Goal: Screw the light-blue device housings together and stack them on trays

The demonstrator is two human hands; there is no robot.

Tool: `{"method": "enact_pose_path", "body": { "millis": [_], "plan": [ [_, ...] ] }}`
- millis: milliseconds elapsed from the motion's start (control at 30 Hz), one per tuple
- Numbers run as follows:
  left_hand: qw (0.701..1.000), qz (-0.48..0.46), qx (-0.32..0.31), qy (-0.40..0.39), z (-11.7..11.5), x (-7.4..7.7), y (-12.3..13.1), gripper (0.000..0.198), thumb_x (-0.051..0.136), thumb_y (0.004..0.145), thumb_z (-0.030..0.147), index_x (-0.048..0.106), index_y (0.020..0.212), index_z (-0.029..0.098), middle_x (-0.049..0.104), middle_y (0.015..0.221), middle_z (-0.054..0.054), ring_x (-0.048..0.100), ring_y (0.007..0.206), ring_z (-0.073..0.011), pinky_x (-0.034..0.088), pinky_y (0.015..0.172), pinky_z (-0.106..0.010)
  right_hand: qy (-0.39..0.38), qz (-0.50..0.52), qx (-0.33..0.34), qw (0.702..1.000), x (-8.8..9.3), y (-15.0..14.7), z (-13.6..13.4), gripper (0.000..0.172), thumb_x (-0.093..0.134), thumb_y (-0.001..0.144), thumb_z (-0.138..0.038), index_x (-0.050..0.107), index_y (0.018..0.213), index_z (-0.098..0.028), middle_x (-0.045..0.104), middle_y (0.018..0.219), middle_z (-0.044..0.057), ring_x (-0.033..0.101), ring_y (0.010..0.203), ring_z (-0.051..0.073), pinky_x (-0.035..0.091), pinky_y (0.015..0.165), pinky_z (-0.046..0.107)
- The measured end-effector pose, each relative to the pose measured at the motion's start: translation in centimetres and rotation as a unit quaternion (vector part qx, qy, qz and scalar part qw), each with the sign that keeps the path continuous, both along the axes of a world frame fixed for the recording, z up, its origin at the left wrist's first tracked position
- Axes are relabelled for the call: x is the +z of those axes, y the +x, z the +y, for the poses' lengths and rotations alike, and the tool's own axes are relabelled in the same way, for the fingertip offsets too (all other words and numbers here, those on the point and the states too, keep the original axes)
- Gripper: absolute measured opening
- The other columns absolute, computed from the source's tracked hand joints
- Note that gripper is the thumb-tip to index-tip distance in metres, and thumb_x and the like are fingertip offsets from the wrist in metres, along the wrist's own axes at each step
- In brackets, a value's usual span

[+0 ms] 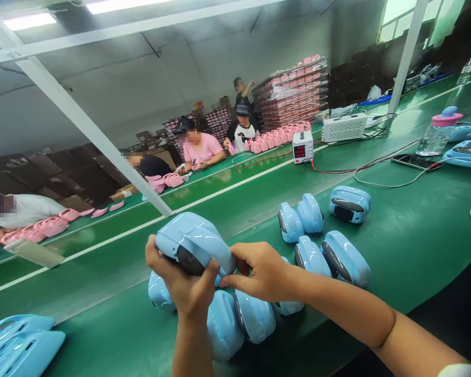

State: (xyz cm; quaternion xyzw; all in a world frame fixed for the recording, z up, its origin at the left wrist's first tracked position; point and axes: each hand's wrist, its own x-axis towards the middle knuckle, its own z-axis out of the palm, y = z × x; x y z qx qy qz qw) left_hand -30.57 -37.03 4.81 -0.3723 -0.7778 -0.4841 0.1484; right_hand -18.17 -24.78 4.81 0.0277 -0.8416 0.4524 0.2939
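A light blue plastic device (204,230) with a dark oval panel and a loop-like handle is held up above the green bench. My left hand (190,285) is wrapped round it from below, with the thumb near the dark panel. At its right end, the bent fingers of my right hand (265,269) pinch the edge; whether a small part sits between them is hidden. Beneath my hands stand several similar blue devices (255,317), partly covered by my wrists. More blue devices (345,256) stand to the right.
Blue shells (19,345) lie at the lower left. A power supply (303,147), a phone (416,161), cables and a pink-lidded bottle (439,133) are at the back right. A white post (102,136) rises from the bench. Across it, several people work with pink devices (275,139).
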Motion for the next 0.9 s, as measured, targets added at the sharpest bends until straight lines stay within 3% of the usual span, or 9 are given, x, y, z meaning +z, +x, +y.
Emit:
{"method": "enact_pose_path", "body": {
  "millis": [100,267,367,467,567,633,733,800,900],
  "plan": [
    [0.999,-0.015,-0.022,0.029,0.7,-0.3,0.2,0.096,0.059,0.068,0.035,-0.005,0.140,0.024,0.032,0.136,-0.014,0.042,0.123,-0.0291,0.041,0.098,-0.043,-0.006,0.011,0.014,1.000,-0.2,-0.3,0.3,0.027,0.067,0.074,-0.033,0.046,0.067,-0.018,0.040,0.057,-0.006,0.034,0.053,0.008,0.025,0.051,0.021],
    [0.998,-0.045,-0.017,0.038,1.5,-0.3,0.6,0.099,0.061,0.066,0.041,0.002,0.142,0.021,0.032,0.139,-0.014,0.044,0.122,-0.0283,0.038,0.100,-0.042,-0.016,0.037,0.017,0.999,-0.5,-0.6,0.4,0.024,0.066,0.072,-0.033,0.048,0.066,-0.018,0.036,0.055,-0.007,0.031,0.051,0.007,0.025,0.049,0.022],
    [0.988,-0.114,-0.057,-0.092,0.6,0.0,-0.3,0.102,0.060,0.069,0.050,-0.001,0.145,0.020,0.041,0.136,-0.015,0.049,0.118,-0.0297,0.038,0.099,-0.046,-0.060,0.041,0.006,0.997,-0.5,-0.6,0.3,0.026,0.067,0.070,-0.034,0.047,0.064,-0.018,0.035,0.053,-0.007,0.029,0.050,0.007,0.024,0.049,0.022],
    [0.947,-0.147,-0.116,-0.262,-1.7,0.2,-2.1,0.082,0.045,0.079,0.054,0.013,0.146,0.021,0.052,0.128,-0.013,0.053,0.114,-0.0284,0.040,0.096,-0.045,-0.143,0.011,-0.019,0.989,-0.6,-1.0,0.8,0.032,0.069,0.067,-0.038,0.045,0.062,-0.018,0.032,0.049,-0.009,0.028,0.049,0.006,0.022,0.047,0.022],
    [0.906,-0.116,-0.059,-0.402,-4.5,0.4,-4.1,0.059,0.039,0.081,0.040,0.041,0.137,0.019,0.062,0.112,-0.012,0.057,0.106,-0.0290,0.040,0.094,-0.046,-0.220,-0.033,-0.062,0.973,-0.7,-2.1,1.8,0.040,0.072,0.063,-0.041,0.040,0.056,-0.018,0.029,0.046,-0.010,0.027,0.047,0.006,0.022,0.046,0.022],
    [0.884,-0.105,-0.050,-0.453,-5.7,0.5,-5.1,0.055,0.042,0.075,0.030,0.052,0.128,0.018,0.064,0.104,-0.011,0.060,0.098,-0.0286,0.043,0.089,-0.044,-0.234,-0.065,-0.078,0.967,-0.9,-3.2,2.5,0.044,0.075,0.060,-0.036,0.036,0.052,-0.018,0.029,0.045,-0.010,0.026,0.046,0.005,0.021,0.044,0.021],
    [0.857,-0.120,-0.136,-0.483,-5.6,0.4,-5.7,0.056,0.053,0.064,0.025,0.060,0.119,0.023,0.066,0.099,-0.007,0.061,0.090,-0.0260,0.047,0.082,-0.038,-0.262,-0.129,-0.076,0.954,-1.3,-5.2,3.0,0.041,0.075,0.062,-0.026,0.036,0.051,-0.018,0.030,0.040,-0.011,0.027,0.042,0.005,0.019,0.040,0.021],
    [0.842,-0.121,-0.196,-0.488,-4.7,0.5,-5.5,0.052,0.058,0.059,0.025,0.066,0.111,0.027,0.067,0.097,-0.005,0.061,0.089,-0.0255,0.048,0.079,-0.036,-0.314,-0.190,-0.067,0.928,-1.7,-6.5,3.0,0.037,0.072,0.064,-0.021,0.037,0.052,-0.018,0.031,0.036,-0.011,0.028,0.038,0.005,0.018,0.037,0.019],
    [0.821,-0.093,-0.287,-0.485,-3.4,0.6,-4.9,0.039,0.054,0.062,0.023,0.072,0.096,0.030,0.066,0.102,-0.004,0.060,0.094,-0.0249,0.046,0.083,-0.035,-0.383,-0.268,-0.063,0.882,-2.6,-8.0,2.8,0.036,0.043,0.080,-0.026,0.035,0.048,-0.013,0.032,0.036,-0.011,0.030,0.035,0.000,0.020,0.039,0.018]
  ]
}}
